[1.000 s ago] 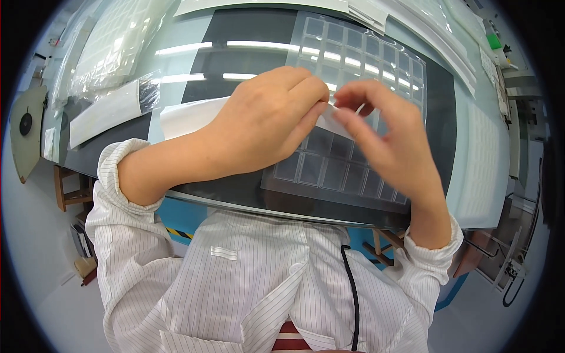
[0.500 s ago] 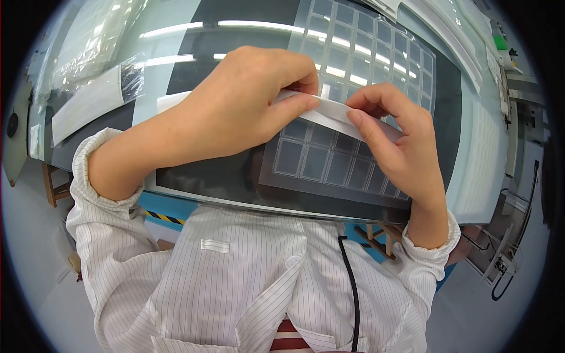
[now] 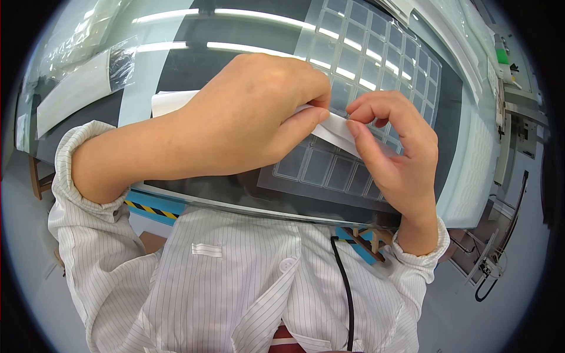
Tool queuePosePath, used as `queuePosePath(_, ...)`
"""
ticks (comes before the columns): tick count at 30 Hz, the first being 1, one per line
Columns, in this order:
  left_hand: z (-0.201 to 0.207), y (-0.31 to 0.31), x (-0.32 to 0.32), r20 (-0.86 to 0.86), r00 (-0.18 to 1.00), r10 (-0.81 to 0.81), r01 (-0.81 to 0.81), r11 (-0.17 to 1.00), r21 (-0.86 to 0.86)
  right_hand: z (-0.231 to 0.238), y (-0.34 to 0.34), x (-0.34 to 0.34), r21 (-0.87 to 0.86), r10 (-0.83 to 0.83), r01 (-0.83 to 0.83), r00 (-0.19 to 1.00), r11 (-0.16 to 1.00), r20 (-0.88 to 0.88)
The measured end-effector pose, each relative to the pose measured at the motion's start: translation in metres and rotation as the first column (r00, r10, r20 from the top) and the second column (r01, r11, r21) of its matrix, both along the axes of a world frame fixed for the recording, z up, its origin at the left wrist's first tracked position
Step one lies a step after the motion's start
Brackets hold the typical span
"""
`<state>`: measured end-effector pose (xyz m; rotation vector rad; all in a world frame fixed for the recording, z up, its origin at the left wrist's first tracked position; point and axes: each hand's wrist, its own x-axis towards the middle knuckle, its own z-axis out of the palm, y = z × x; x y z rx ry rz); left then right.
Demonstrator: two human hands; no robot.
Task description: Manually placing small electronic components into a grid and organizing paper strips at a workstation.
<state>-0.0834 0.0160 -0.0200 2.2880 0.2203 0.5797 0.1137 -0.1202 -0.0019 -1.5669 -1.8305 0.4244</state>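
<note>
A folded white strip [image 3: 339,130], thin like paper, runs from behind my left forearm across to my right fingertips. My left hand [image 3: 276,109] is closed, pinching the strip between thumb and bent index finger. At its right part, my right hand [image 3: 397,150] has thumb and index tips together on the strip's edge, the other fingers curled. Under both hands lies a clear sheet of rectangular cells [image 3: 316,165], stretching toward the far right. The strip crosses above it, hiding some cells; whether it touches them I cannot tell.
A black mat [image 3: 194,70] lies on the glossy table beneath the sheet. At the left are a white piece in clear film [image 3: 76,91] and clear plastic bags [image 3: 73,35]. Long white pieces [image 3: 450,44] lie along the far right edge. A black cord [image 3: 347,288] hangs before my coat.
My left hand has shifted slightly right along with the strip. The fingers of my right hand have moved a little on the strip's edge. The whole view has shifted slightly.
</note>
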Motion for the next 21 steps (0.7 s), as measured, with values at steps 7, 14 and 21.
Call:
queuePosePath(7,-0.002,0.002,0.004,0.013,0.998,0.067,-0.068,0.997,0.043,0.015,0.011,0.018,-0.129,0.078,-0.101,0.982,0.987,-0.172)
queuePosePath(14,-0.01,0.008,0.025,0.056,0.998,-0.014,0.001,0.973,0.229,0.001,0.059,0.067,-0.318,-0.176,0.107,0.964,0.942,-0.199)
queuePosePath(21,-0.015,0.01,0.029,-0.002,1.0,-0.014,0.014,0.969,0.248,-0.011,0.065,0.072,-0.331,-0.141,0.066,0.968,0.941,-0.206)
